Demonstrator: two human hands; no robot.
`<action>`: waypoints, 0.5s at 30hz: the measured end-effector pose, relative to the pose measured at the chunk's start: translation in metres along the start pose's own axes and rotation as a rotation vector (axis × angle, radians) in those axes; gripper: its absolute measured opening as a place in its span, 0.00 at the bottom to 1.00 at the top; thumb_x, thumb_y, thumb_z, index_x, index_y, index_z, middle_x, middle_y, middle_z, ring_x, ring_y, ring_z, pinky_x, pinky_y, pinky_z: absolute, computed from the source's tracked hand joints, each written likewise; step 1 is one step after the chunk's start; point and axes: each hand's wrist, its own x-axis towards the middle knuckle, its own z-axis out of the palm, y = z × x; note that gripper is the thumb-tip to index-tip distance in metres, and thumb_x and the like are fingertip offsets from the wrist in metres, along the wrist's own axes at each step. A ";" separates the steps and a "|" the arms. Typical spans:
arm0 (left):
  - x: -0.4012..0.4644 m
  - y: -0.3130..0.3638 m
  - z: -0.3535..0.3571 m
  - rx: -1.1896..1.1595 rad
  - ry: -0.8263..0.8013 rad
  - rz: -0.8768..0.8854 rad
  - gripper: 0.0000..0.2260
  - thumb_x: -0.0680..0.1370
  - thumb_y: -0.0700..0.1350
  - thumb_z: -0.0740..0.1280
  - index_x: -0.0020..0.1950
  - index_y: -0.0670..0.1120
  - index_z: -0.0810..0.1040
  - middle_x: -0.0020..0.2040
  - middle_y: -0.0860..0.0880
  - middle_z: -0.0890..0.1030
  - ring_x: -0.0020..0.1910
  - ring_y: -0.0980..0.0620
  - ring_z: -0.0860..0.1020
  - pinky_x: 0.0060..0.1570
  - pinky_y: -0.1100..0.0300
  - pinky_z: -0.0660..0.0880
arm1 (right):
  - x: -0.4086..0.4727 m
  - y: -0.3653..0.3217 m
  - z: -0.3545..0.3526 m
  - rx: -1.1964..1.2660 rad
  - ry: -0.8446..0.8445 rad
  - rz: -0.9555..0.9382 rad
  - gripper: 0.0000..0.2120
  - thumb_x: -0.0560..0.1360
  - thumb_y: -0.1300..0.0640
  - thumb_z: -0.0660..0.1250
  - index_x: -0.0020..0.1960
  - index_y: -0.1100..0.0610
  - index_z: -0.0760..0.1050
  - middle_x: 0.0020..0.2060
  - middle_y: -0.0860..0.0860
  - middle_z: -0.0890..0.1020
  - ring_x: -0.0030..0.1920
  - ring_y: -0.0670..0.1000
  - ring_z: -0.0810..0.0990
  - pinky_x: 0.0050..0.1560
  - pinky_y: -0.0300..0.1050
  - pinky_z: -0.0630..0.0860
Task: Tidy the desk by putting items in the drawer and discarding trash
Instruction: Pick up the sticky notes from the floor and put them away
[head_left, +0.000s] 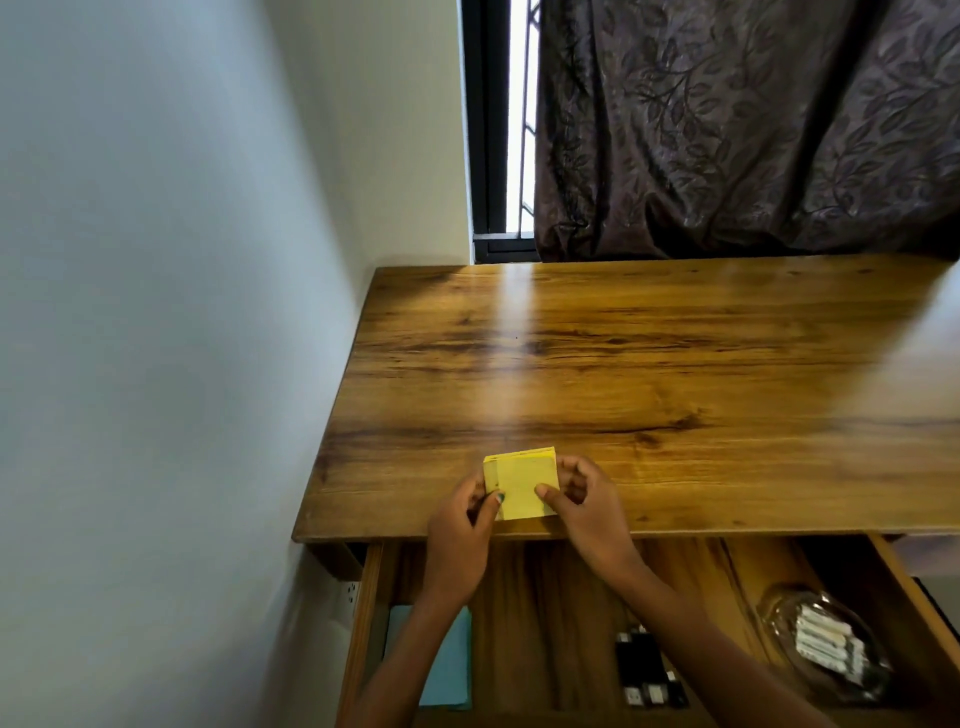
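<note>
Yellow notes (521, 484) pinched at both edges, left hand (462, 525), right hand (584, 512), over desk (675, 364) (drawer (545, 623) open below).

The desk (649, 364) runs off right; the open drawer (571, 597) is cut below, its small dark items (649, 670) blurred.

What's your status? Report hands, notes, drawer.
Left hand and right hand both pinching yellow sticky-note pad over desk front edge. Drawer open below. Nothing blocking.
</note>
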 end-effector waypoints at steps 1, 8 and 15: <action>-0.004 0.001 -0.005 -0.027 0.005 -0.020 0.11 0.78 0.41 0.65 0.58 0.54 0.75 0.48 0.60 0.80 0.48 0.63 0.80 0.44 0.71 0.76 | -0.004 -0.002 0.000 0.038 -0.018 -0.005 0.15 0.73 0.63 0.69 0.59 0.56 0.72 0.48 0.49 0.81 0.48 0.42 0.80 0.41 0.29 0.76; -0.052 -0.010 -0.046 -0.003 0.111 -0.118 0.05 0.78 0.46 0.64 0.53 0.55 0.76 0.42 0.54 0.82 0.40 0.59 0.81 0.36 0.69 0.76 | -0.027 -0.017 0.015 0.084 -0.283 -0.075 0.13 0.72 0.65 0.69 0.53 0.53 0.75 0.39 0.48 0.83 0.39 0.43 0.82 0.39 0.34 0.76; -0.097 -0.047 -0.065 0.457 0.398 -0.036 0.17 0.77 0.54 0.53 0.57 0.50 0.77 0.52 0.56 0.78 0.52 0.56 0.75 0.54 0.53 0.69 | -0.043 0.008 0.052 -0.333 -0.594 -0.067 0.14 0.72 0.60 0.70 0.57 0.52 0.77 0.38 0.43 0.78 0.37 0.38 0.76 0.40 0.32 0.72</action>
